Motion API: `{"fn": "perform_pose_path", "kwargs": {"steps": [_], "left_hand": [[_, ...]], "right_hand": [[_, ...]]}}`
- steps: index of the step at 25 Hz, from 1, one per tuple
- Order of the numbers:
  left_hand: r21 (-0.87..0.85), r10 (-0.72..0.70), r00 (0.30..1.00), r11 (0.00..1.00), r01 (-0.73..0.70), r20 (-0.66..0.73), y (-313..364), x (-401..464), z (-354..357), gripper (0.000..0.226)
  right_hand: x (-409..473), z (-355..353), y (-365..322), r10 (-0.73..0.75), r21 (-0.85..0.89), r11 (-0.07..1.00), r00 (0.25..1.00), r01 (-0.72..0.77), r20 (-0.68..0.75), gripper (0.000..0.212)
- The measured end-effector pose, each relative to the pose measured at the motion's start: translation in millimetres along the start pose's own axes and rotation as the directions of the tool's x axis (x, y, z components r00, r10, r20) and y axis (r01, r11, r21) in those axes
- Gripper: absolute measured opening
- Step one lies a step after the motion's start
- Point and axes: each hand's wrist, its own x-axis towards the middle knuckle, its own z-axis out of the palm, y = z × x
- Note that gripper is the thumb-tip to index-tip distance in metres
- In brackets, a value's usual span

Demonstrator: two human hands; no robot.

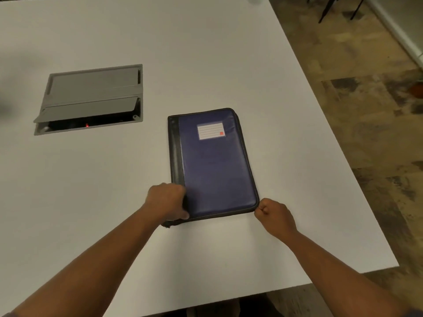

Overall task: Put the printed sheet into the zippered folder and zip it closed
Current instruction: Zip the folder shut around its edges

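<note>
A dark blue padded zippered folder (215, 161) with a black spine and a lined white label (210, 131) lies closed and flat on the white counter (206, 53). The left hand (166, 200) clamps its near spine corner, fingers (185, 216) curled over the cover. The right hand (273, 213) is clenched at the near right corner, fingers pinched at the zipper edge; the pull itself is hidden. Beyond the left fingers sits a grey recessed cable hatch (91, 99), its flap ajar.
</note>
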Motion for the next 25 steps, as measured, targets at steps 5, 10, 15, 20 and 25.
{"fn": "perform_pose_path", "kwargs": {"steps": [5,10,15,20,25], "left_hand": [[-0.145,0.211,0.973,0.964,-0.223,-0.093,97.0,24.0,-4.9,0.093],[-0.067,0.272,0.962,0.96,-0.271,-0.002,151.6,50.7,4.3,0.118],[-0.019,0.235,0.97,0.972,-0.235,0.063,168.4,64.0,-3.8,0.107],[-0.018,0.257,0.966,0.966,-0.256,0.032,167.9,63.8,-6.4,0.095],[-0.044,0.285,0.958,0.957,-0.285,-0.004,164.1,62.2,-8.1,0.098]], "right_hand": [[2.0,-2.4,6.8,0.002,0.089,0.996,1.0,-0.004,0.028,0.019],[4.5,-2.5,9.7,-0.013,0.112,0.994,0.998,0.007,0.058,0.018],[4.4,-3.0,10.6,-0.033,0.126,0.992,0.998,0.026,0.054,0.015],[5.6,-5.6,9.1,-0.073,0.116,0.99,0.997,0.074,-0.015,0.03],[16.8,-15.6,7.6,-0.144,0.06,0.987,0.989,0.146,-0.043,0.031]]}}
